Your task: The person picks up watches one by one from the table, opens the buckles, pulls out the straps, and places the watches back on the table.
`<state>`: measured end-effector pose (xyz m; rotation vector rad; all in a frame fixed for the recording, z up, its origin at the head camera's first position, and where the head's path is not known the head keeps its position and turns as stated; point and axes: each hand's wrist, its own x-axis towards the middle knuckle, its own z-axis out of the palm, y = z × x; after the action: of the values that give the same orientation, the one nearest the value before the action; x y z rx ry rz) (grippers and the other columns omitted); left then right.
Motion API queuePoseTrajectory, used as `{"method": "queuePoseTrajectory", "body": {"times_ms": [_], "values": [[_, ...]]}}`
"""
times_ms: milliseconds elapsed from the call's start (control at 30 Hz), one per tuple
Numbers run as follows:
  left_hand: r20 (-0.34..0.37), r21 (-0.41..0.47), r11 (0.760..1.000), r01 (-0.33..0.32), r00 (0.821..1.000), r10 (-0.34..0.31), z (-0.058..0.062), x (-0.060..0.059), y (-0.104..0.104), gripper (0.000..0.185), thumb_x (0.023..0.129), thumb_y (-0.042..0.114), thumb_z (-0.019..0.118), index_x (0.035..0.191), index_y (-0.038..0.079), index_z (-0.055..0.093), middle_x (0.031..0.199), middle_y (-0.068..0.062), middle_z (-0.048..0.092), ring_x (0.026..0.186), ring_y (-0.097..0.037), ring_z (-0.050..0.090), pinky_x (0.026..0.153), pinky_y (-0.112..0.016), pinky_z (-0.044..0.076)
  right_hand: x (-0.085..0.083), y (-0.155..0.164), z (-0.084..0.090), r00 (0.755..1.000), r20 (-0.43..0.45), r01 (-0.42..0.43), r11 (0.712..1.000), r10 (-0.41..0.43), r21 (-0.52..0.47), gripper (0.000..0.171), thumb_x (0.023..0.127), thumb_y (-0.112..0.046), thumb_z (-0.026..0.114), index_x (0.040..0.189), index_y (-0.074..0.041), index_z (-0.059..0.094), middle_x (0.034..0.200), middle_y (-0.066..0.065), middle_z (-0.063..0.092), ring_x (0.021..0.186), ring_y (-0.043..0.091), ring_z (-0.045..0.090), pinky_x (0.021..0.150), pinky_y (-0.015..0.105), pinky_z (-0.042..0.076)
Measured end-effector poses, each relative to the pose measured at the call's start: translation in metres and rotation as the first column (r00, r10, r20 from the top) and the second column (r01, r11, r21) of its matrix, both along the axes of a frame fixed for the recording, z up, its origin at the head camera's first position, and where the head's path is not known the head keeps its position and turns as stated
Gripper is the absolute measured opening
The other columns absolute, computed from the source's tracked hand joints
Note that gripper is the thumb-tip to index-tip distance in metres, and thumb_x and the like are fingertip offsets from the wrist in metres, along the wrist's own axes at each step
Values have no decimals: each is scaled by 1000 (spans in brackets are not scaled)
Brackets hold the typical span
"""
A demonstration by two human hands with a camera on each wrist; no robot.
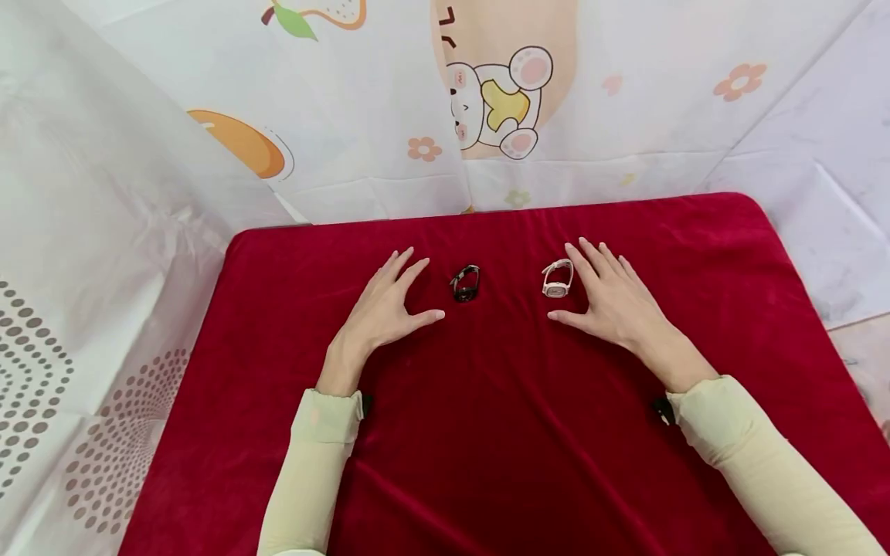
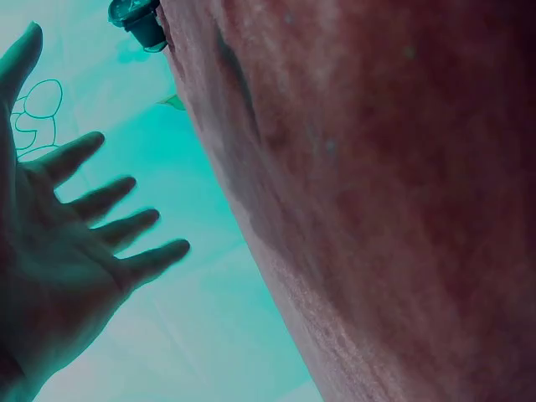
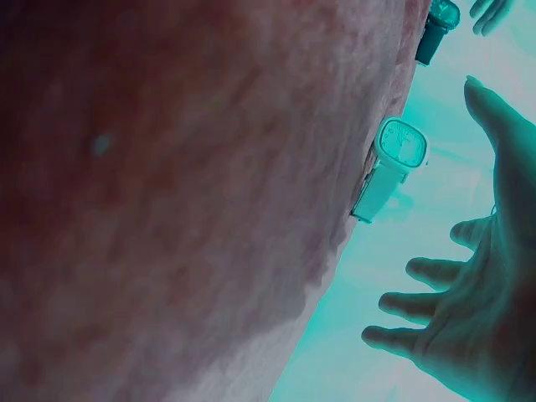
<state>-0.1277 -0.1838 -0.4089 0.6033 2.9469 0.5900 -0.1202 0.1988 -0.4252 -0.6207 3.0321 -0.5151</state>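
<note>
Two wristwatches stand on the red cloth in the head view. The black watch [image 1: 465, 284] is just right of my left hand [image 1: 385, 306], whose fingers are spread apart from it. Near the thumb and index finger of my right hand [image 1: 615, 297] is the pale pink watch [image 1: 557, 279]; a small gap separates them. In the right wrist view the pale watch [image 3: 397, 159] shows its squarish dial, with the dark watch [image 3: 438, 27] farther off. The left wrist view catches the black watch [image 2: 138, 21] at its top edge. Neither hand holds anything.
A red velvet cloth [image 1: 487, 432] covers the table, with soft creases toward the front. Behind its far edge hangs a white curtain [image 1: 361, 154] printed with fruit, flowers and a cartoon animal. White dotted fabric [image 1: 90, 386] hangs at the left.
</note>
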Motion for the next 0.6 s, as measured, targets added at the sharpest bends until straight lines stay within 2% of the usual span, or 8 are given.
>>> {"method": "queuePoseTrajectory", "body": {"times_ms": [100,200,433,600], "values": [[-43,20,1000,19,999,-18,-1,1,1,80,84,57,73,149,18,47,157,-4,33,146,-27,28,116,-50,28,1,-3,-1,1000,-15,-13,1000,13,-17,107,82,-63,71,161,-16,15,162,16,21,145,46,21,115,63,19],[-75,45,999,27,997,-24,-3,1,2,74,85,54,73,145,18,51,153,-2,40,140,-24,36,112,-50,33,-1,-7,-3,998,-53,-37,999,36,-26,109,80,-61,74,160,-16,15,159,17,27,144,46,26,114,64,21],[-106,72,997,39,994,-31,-5,-4,5,66,85,51,74,139,18,58,149,-1,44,137,-23,40,110,-49,36,-5,-19,-4,992,-97,-81,996,76,-43,110,79,-60,75,160,-16,16,155,18,34,142,46,30,114,62,23],[-72,77,997,32,997,-27,-6,-9,8,62,85,51,74,136,17,61,149,-1,44,137,-23,39,111,-48,36,-9,-27,-4,992,-92,-92,994,86,-64,109,79,-60,75,160,-16,18,154,17,36,141,46,31,114,63,22]]}}
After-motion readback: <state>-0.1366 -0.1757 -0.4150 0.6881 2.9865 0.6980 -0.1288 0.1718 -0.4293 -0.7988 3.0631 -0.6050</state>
